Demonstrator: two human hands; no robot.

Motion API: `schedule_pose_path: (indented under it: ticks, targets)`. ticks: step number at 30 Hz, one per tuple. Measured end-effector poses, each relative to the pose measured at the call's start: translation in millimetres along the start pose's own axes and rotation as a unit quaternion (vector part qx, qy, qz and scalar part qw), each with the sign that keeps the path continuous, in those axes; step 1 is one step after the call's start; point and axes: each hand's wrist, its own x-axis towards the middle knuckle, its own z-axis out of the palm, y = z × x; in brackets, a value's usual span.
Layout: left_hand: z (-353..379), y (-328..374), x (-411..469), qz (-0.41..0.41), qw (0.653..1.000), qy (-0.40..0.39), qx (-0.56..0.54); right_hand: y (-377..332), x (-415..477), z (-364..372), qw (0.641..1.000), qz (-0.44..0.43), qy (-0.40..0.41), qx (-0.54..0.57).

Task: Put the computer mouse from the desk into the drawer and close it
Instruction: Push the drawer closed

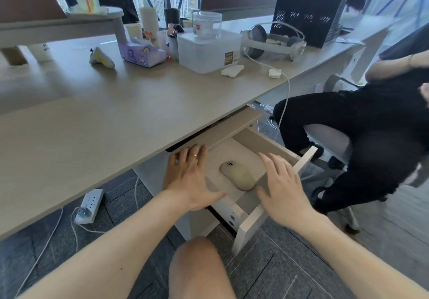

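The left hand (189, 178), fingers spread and holding nothing, lies at the open drawer's (253, 222) 9 o'clock edge. The mouse (238, 175) rests inside the drawer, under the desk (92, 112). At 3 o'clock, the right hand (282, 187) hovers open and empty.

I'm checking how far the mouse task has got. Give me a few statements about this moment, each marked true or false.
1. The mouse lies inside the drawer. True.
2. The drawer is shut. False: it stands pulled out from under the desk.
3. The right hand holds the mouse. False: it is open, fingers spread, beside the mouse.
4. The left hand is open with a ring on one finger. True.
5. The headset sits in the drawer. False: it rests on the desk.
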Motion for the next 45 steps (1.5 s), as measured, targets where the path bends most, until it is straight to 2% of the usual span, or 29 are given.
schedule_pose_path:
  ticks: [2, 4, 7, 9, 11, 13, 17, 28, 37, 40, 45]
  targets:
    - [-6.2, 3.1, -0.6, -0.010, 1.000, -0.021, -0.014, 3.8, -20.6, 7.5, 0.995, 0.056, 0.030, 0.074]
    - [-9.1, 6.7, -3.0, -0.017, 0.999, -0.044, -0.016, 3.2, -29.5, 11.1, 0.972, 0.134, 0.059, 0.182]
    - [-10.5, 11.1, -10.4, -0.018, 0.998, -0.062, -0.022, 3.3, -30.6, 14.3, 0.908, 0.248, 0.062, 0.331]
    - [-13.0, 12.8, -14.2, -0.019, 0.997, -0.061, -0.039, 5.8, -28.9, 21.8, 0.852, 0.303, 0.057, 0.424]
    - [-18.3, 13.3, -14.9, -0.024, 0.996, -0.062, -0.058, 5.7, -26.0, 29.7, 0.798, 0.336, 0.031, 0.499]
    - [-23.3, 13.6, -14.8, -0.028, 0.995, -0.067, -0.068, 4.6, -25.3, 32.9, 0.777, 0.336, 0.014, 0.533]
    - [-26.0, 13.3, -15.7, -0.029, 0.994, -0.068, -0.076, 1.3, -22.6, 33.8, 0.771, 0.313, 0.021, 0.554]
    - [-22.2, 12.4, -17.5, -0.024, 0.994, -0.054, -0.088, -23.8, 16.0, 46.6, 0.752, 0.320, 0.018, 0.576]
    - [-6.8, -1.7, -12.6, 0.005, 0.997, 0.056, -0.061, -43.8, 63.9, 68.2, 0.743, 0.304, 0.013, 0.597]
    - [-0.6, 0.2, -11.7, -0.003, 0.994, 0.096, -0.055, -48.8, 77.3, 68.3, 0.727, 0.299, 0.012, 0.618]
    - [8.8, -3.2, -9.6, -0.017, 0.994, 0.101, -0.034, -57.3, 91.6, 69.5, 0.697, 0.272, -0.010, 0.664]
